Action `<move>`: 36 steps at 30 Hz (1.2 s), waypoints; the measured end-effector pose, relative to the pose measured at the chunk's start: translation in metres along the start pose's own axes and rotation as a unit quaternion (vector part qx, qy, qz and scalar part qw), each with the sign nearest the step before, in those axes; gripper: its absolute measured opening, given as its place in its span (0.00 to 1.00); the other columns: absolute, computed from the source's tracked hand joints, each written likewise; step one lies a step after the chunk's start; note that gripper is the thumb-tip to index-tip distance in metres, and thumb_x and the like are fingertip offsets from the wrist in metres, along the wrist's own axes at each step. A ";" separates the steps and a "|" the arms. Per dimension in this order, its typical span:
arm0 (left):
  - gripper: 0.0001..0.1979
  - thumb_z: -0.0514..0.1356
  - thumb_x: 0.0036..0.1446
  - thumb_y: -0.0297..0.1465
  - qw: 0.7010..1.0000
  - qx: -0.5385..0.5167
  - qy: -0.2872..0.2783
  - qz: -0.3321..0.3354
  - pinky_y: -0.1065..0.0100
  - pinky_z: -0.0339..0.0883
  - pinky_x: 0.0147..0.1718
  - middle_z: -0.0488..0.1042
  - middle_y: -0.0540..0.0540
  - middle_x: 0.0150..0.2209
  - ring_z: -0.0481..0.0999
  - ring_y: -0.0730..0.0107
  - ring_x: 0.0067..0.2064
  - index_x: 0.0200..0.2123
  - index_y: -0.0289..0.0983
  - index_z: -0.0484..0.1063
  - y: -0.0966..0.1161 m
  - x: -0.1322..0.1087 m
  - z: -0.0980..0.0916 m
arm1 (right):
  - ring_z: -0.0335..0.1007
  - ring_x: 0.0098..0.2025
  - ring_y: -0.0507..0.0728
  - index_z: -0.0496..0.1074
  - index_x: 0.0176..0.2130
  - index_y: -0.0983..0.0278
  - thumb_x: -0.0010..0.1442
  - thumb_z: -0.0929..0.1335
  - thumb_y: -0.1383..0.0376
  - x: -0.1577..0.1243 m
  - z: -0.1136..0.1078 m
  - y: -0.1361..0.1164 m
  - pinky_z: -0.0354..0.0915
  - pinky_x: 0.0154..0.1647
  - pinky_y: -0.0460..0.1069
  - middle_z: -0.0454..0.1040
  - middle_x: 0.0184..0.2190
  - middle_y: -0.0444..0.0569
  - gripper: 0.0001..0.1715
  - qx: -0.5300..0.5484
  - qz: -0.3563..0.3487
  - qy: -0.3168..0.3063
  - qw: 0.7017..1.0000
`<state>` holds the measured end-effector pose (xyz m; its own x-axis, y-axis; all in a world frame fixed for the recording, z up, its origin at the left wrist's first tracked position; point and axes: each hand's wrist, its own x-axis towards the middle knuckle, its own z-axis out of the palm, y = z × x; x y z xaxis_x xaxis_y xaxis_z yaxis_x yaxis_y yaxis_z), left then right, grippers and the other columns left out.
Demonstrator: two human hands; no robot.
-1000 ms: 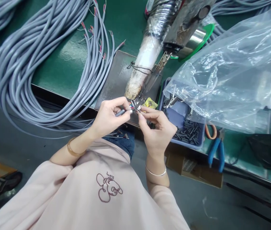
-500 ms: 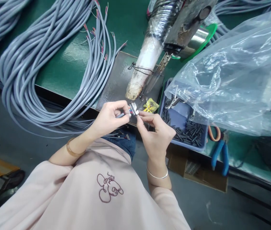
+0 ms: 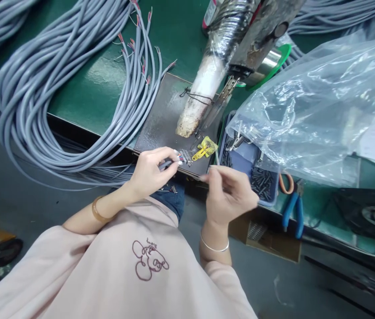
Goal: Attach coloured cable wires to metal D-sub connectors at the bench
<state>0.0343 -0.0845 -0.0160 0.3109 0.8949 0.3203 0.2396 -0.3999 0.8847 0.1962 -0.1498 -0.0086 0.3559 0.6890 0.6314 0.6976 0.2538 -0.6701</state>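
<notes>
My left hand (image 3: 150, 170) pinches the end of a grey cable (image 3: 165, 165) whose stripped coloured wires end in a small metal connector (image 3: 184, 156). It hovers at the front edge of a dark metal plate (image 3: 164, 117). My right hand (image 3: 229, 192) is a short way to the right, blurred by motion, fingers curled around a thin wire or pin (image 3: 217, 157) that sticks up from it. A taped soldering tool (image 3: 203, 91) slants down onto the plate, its tip just above a yellow clip (image 3: 203, 148).
Big coils of grey cable (image 3: 57, 79) cover the left of the green bench (image 3: 101, 88). A blue tray (image 3: 270, 195) of small dark pins sits right of the plate, under a clear plastic bag (image 3: 313, 110). Blue-handled pliers (image 3: 291, 212) lie further right.
My right hand has pulled away from the connector, down and to the right. My left hand has stayed at the plate's edge with the cable end.
</notes>
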 end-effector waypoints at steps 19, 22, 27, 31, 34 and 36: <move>0.06 0.61 0.58 0.22 0.998 0.042 0.022 0.046 0.72 0.65 0.30 0.79 0.49 0.31 0.71 0.75 0.28 0.30 0.36 0.74 0.006 0.019 -0.001 | 0.84 0.43 0.56 0.72 0.36 0.59 0.64 0.70 0.70 0.008 0.018 0.002 0.79 0.45 0.51 0.85 0.42 0.46 0.06 -0.028 -0.070 -0.080 0.994; 0.07 0.60 0.59 0.22 0.996 0.053 0.028 0.068 0.71 0.70 0.36 0.80 0.48 0.32 0.77 0.72 0.33 0.30 0.36 0.75 0.006 0.018 -0.002 | 0.84 0.44 0.56 0.73 0.36 0.59 0.64 0.70 0.70 0.010 0.017 0.001 0.79 0.46 0.52 0.85 0.42 0.46 0.06 -0.039 -0.077 -0.083 0.993; 0.07 0.60 0.60 0.22 0.993 0.064 0.027 0.090 0.70 0.72 0.40 0.81 0.46 0.34 0.80 0.69 0.38 0.31 0.36 0.75 0.009 0.019 -0.004 | 0.84 0.43 0.54 0.74 0.39 0.58 0.64 0.72 0.71 0.013 0.019 0.003 0.79 0.45 0.49 0.85 0.42 0.46 0.07 -0.064 -0.118 -0.085 0.987; 0.07 0.60 0.61 0.22 0.995 0.066 0.016 0.077 0.69 0.71 0.41 0.81 0.46 0.34 0.80 0.69 0.38 0.30 0.36 0.75 0.012 0.020 -0.006 | 0.84 0.41 0.54 0.75 0.40 0.58 0.64 0.72 0.71 0.015 0.021 0.003 0.78 0.42 0.47 0.85 0.40 0.45 0.08 -0.085 -0.159 -0.074 0.981; 0.08 0.59 0.59 0.22 0.996 0.068 -0.007 0.052 0.69 0.70 0.38 0.80 0.47 0.33 0.79 0.69 0.35 0.30 0.36 0.74 0.012 0.020 -0.008 | 0.84 0.39 0.53 0.73 0.39 0.58 0.64 0.71 0.71 0.014 0.021 0.004 0.77 0.40 0.46 0.85 0.39 0.46 0.07 -0.093 -0.180 -0.079 0.976; 0.08 0.60 0.59 0.21 0.997 0.067 -0.022 0.043 0.70 0.70 0.36 0.80 0.47 0.32 0.77 0.70 0.33 0.29 0.36 0.74 0.011 0.018 -0.008 | 0.84 0.38 0.52 0.71 0.38 0.58 0.64 0.71 0.71 0.012 0.021 0.006 0.76 0.39 0.44 0.85 0.39 0.46 0.07 -0.097 -0.186 -0.089 0.974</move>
<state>0.0355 -0.0711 0.0024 0.3744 0.8479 0.3754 0.3297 -0.5001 0.8007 0.1916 -0.1257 -0.0125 -0.0442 0.6849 0.7273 0.8686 0.3861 -0.3107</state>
